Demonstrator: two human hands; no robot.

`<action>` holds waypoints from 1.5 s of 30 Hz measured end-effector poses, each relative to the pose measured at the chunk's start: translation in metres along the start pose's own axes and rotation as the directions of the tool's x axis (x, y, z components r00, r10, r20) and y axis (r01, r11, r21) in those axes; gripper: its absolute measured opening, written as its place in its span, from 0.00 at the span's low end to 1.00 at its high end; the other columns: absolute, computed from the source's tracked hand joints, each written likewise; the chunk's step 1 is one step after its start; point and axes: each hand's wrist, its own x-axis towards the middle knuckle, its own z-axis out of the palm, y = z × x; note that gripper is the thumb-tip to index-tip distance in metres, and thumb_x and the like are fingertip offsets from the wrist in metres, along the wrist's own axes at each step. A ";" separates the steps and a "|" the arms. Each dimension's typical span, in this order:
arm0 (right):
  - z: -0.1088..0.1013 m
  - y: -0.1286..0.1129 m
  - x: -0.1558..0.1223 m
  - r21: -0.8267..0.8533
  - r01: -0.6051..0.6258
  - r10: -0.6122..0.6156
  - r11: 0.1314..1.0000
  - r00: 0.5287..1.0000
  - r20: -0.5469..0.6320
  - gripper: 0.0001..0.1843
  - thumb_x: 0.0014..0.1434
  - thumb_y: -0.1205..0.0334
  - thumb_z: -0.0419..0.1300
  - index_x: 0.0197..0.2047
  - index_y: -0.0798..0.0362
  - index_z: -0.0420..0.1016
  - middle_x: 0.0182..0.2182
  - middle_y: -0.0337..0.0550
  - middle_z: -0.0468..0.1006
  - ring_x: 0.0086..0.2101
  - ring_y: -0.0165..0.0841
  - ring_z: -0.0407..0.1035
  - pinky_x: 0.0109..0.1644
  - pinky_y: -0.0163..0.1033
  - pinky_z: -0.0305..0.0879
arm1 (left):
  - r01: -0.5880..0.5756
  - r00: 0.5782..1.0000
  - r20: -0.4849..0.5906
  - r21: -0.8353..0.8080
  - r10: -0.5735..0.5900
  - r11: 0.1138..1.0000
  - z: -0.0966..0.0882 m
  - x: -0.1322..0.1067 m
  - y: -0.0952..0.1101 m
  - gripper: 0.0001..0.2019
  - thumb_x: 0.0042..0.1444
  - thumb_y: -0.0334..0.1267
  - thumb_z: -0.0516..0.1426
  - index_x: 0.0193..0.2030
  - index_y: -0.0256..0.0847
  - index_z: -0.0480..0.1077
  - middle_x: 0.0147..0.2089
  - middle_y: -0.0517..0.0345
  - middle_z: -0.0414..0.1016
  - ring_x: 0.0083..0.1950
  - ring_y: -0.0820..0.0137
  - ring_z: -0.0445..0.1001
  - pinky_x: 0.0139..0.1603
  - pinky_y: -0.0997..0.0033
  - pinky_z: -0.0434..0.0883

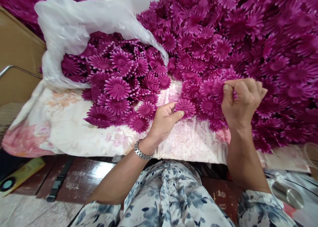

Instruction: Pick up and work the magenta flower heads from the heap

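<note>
My left hand point(166, 118), with a metal watch point(142, 152) on the wrist, pinches one magenta fabric flower point(185, 108) between thumb and fingers at the near edge of a pile. My right hand point(240, 100) is curled closed at the edge of the large heap of magenta flowers point(248, 38), its fingers gripping a flower there that they mostly hide. A smaller pile of the same flowers point(119, 84) spills from a white plastic bag point(74, 25) to the left.
The flowers lie on a stained floral cloth point(67, 127) over a low surface. A brown board point(17, 58) and a metal rod point(20, 69) stand left. A yellow tool point(20, 175) and a black strap point(58, 182) lie on the floor; a metal cylinder point(288, 194) lies right.
</note>
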 end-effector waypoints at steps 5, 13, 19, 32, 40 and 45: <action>-0.002 -0.016 -0.004 0.265 0.187 -0.203 0.946 0.979 0.034 0.09 0.57 0.56 0.59 0.38 0.50 0.75 0.31 0.43 0.75 0.34 0.35 0.65 0.40 0.43 0.55 | -0.014 0.999 0.044 -0.052 0.016 0.999 0.002 0.001 0.000 0.07 0.42 0.31 0.64 0.31 0.35 0.76 0.27 0.60 0.75 0.28 0.76 0.69 0.35 0.75 0.67; 0.002 -0.050 -0.013 0.476 0.235 -0.431 0.847 0.829 0.357 0.11 0.61 0.55 0.55 0.33 0.52 0.72 0.30 0.42 0.74 0.33 0.33 0.61 0.40 0.42 0.52 | 0.048 0.994 0.097 -0.097 -0.039 0.994 0.007 -0.001 0.004 0.10 0.40 0.24 0.59 0.32 0.37 0.76 0.21 0.64 0.67 0.28 0.77 0.65 0.34 0.78 0.65; 0.003 -0.051 -0.015 0.450 0.240 -0.428 0.860 0.820 0.381 0.11 0.62 0.60 0.52 0.30 0.52 0.70 0.28 0.41 0.73 0.32 0.33 0.59 0.39 0.41 0.51 | 0.012 0.994 0.113 -0.022 -0.009 1.000 0.006 0.000 0.001 0.07 0.42 0.27 0.59 0.30 0.37 0.75 0.26 0.61 0.70 0.32 0.75 0.67 0.38 0.75 0.65; 0.002 -0.056 -0.016 0.438 0.232 -0.385 0.869 0.872 0.303 0.11 0.62 0.65 0.51 0.28 0.53 0.68 0.25 0.42 0.73 0.30 0.33 0.60 0.37 0.41 0.51 | 0.014 1.000 -0.007 -0.002 -0.014 1.000 0.003 0.000 0.000 0.06 0.40 0.29 0.61 0.20 0.36 0.66 0.18 0.67 0.58 0.22 0.80 0.55 0.24 0.78 0.56; 0.005 -0.055 -0.015 0.554 0.138 -0.352 0.821 0.887 0.300 0.13 0.60 0.52 0.56 0.31 0.53 0.69 0.28 0.41 0.73 0.31 0.32 0.61 0.38 0.40 0.55 | 0.123 0.992 0.012 -0.101 -0.123 0.987 0.002 -0.001 0.003 0.06 0.41 0.28 0.60 0.29 0.34 0.71 0.23 0.62 0.66 0.26 0.78 0.63 0.28 0.78 0.62; 0.005 -0.057 -0.015 0.622 0.116 -0.368 0.774 0.882 0.294 0.12 0.63 0.58 0.53 0.29 0.53 0.66 0.25 0.41 0.70 0.30 0.31 0.61 0.37 0.39 0.56 | 0.155 0.988 0.009 -0.151 -0.155 0.976 0.006 -0.006 0.004 0.05 0.42 0.30 0.61 0.27 0.34 0.69 0.23 0.63 0.64 0.25 0.78 0.63 0.27 0.78 0.65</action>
